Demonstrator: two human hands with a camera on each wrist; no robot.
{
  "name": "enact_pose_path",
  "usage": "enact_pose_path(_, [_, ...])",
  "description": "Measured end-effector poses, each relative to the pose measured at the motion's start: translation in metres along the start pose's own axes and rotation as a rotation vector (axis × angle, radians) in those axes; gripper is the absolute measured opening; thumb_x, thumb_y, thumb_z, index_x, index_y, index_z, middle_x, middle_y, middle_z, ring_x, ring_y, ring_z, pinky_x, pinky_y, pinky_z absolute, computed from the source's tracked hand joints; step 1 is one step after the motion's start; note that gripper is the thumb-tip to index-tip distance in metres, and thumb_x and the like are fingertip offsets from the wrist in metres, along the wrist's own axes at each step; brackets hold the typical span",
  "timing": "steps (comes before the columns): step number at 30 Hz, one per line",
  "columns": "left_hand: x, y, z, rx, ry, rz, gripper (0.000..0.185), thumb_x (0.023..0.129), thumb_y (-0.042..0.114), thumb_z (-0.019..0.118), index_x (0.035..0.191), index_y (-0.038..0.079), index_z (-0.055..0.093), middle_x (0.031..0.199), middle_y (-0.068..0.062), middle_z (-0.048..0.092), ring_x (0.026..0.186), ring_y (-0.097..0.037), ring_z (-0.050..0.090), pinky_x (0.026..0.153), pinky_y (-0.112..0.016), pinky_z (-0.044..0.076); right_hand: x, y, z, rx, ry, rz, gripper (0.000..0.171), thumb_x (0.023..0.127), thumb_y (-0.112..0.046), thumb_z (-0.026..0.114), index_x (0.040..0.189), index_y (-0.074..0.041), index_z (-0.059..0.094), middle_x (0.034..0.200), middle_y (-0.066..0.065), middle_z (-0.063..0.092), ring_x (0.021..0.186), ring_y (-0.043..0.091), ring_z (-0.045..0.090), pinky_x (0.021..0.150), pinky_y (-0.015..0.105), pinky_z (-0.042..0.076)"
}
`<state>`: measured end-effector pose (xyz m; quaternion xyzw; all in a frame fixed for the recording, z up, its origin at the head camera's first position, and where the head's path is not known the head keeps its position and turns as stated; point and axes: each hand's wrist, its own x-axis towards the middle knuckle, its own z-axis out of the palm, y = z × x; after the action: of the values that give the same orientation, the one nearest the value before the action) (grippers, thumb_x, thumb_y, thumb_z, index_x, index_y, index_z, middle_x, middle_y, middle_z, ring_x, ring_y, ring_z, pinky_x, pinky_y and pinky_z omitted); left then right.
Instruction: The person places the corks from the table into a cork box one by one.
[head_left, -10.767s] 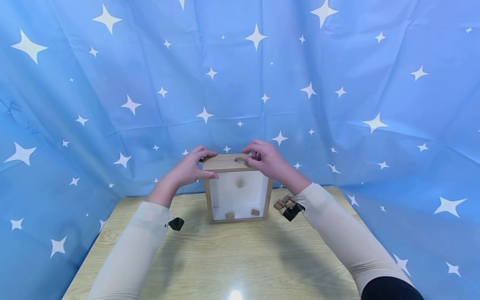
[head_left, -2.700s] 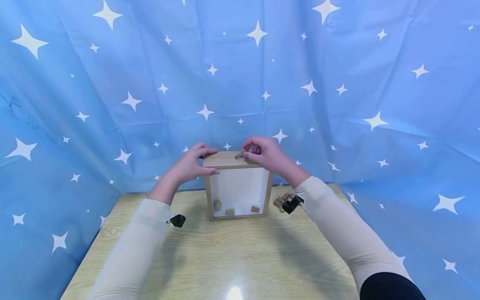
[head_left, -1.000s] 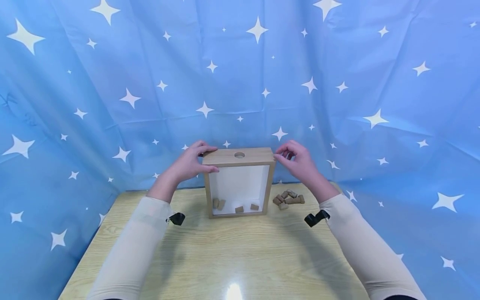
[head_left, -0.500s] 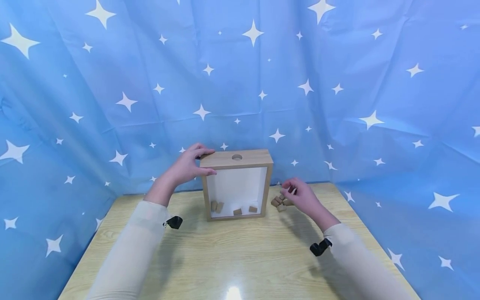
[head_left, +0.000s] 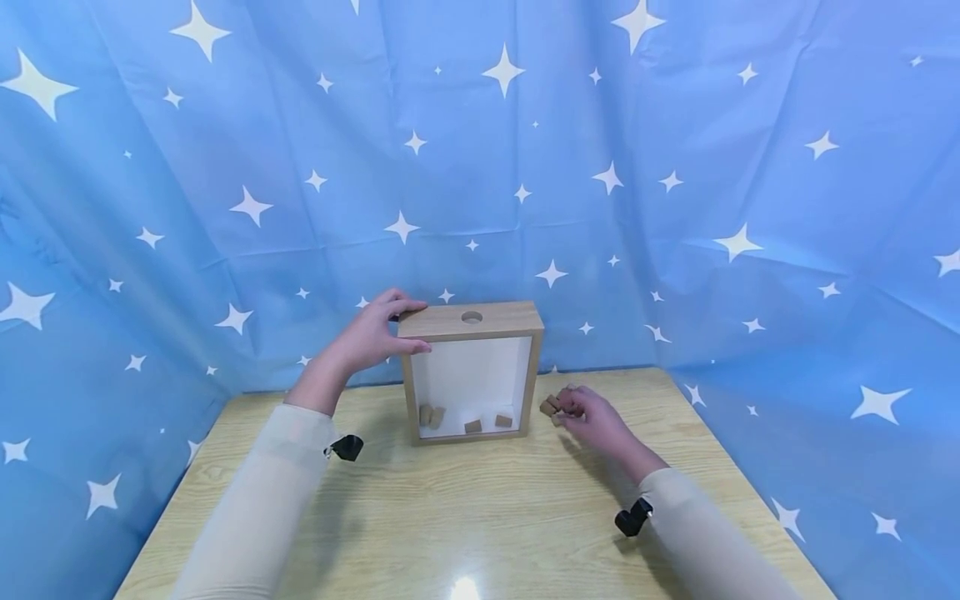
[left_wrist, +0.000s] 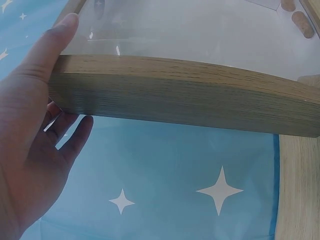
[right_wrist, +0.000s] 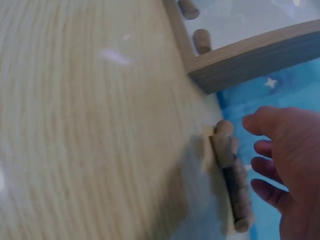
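Note:
My left hand grips the top left corner of an upright wooden shadow box, thumb in front and fingers behind, as the left wrist view also shows. The box has a clear front, a white back and a round hole in its top. Several corks lie along its bottom inside. My right hand reaches down at a small pile of corks right of the box, its fingers covering part of the pile. In the right wrist view, thumb and fingers stand apart beside the loose corks, holding none.
The box stands near the back of a light wood-grain table. A blue curtain with white stars hangs close behind and along both sides. Small black devices sit at both wrists.
A cork held at the hole went in, and more corks now lie inside the box. My right hand has since moved right and down to the pile; my left hand keeps its hold.

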<state>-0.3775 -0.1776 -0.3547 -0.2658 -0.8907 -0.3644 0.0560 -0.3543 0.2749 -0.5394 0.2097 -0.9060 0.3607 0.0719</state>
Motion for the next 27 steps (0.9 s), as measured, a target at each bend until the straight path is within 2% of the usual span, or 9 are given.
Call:
enact_pose_path(3, [0.000,0.000,0.000,-0.006,-0.002,-0.001,0.078,0.090,0.036,0.096,0.158,0.014,0.063,0.135,-0.001,0.055,0.109,-0.032,0.055,0.090,-0.047,0.048,-0.001,0.002,0.004,-0.015,-0.006,0.000,0.021,0.097,0.000,0.082,0.116,0.003,0.076,0.116,0.018,0.068,0.106,0.035,0.069,0.093,0.051,0.061])
enact_pose_path(6, [0.001,0.000,0.000,-0.014,0.001,0.001,0.077,0.090,0.033,0.096,0.157,0.015,0.063,0.133,-0.001,0.055,0.108,-0.030,0.054,0.088,-0.046,0.048,-0.001,0.005,0.006,-0.042,0.001,-0.021,0.020,0.095,0.003,0.083,0.114,0.004,0.075,0.117,0.019,0.069,0.105,0.036,0.070,0.092,0.051,0.061])
enact_pose_path(11, [0.000,0.000,0.001,-0.025,0.005,-0.001,0.077,0.090,0.032,0.096,0.158,0.014,0.063,0.132,0.000,0.055,0.107,-0.028,0.053,0.087,-0.047,0.048,0.000,0.007,0.009,-0.064,0.001,-0.041,0.020,0.093,0.007,0.081,0.112,0.003,0.075,0.116,0.018,0.069,0.102,0.034,0.069,0.089,0.046,0.061])
enact_pose_path(18, [-0.002,-0.001,0.003,-0.012,-0.002,-0.010,0.080,0.089,0.037,0.096,0.158,0.015,0.062,0.135,-0.001,0.056,0.109,-0.027,0.053,0.089,-0.046,0.048,-0.003,0.013,0.016,-0.089,-0.023,-0.007,0.020,0.093,0.004,0.083,0.111,-0.003,0.076,0.116,0.012,0.066,0.097,0.022,0.066,0.084,0.037,0.059])
enact_pose_path(24, [0.000,-0.003,0.003,-0.020,0.007,0.009,0.077,0.091,0.030,0.096,0.158,0.014,0.063,0.132,-0.002,0.056,0.104,-0.037,0.054,0.085,-0.047,0.048,-0.002,0.018,0.017,-0.151,-0.009,-0.041,0.020,0.093,0.004,0.083,0.109,-0.005,0.075,0.121,0.014,0.064,0.097,0.022,0.067,0.085,0.041,0.060])
enact_pose_path(27, [0.001,-0.004,0.003,-0.018,0.011,0.010,0.077,0.091,0.032,0.096,0.158,0.013,0.063,0.133,-0.001,0.056,0.107,-0.036,0.054,0.087,-0.047,0.047,-0.002,0.020,0.018,-0.161,-0.005,-0.054,0.019,0.094,0.004,0.083,0.109,-0.005,0.075,0.122,0.015,0.064,0.098,0.024,0.068,0.085,0.045,0.060])
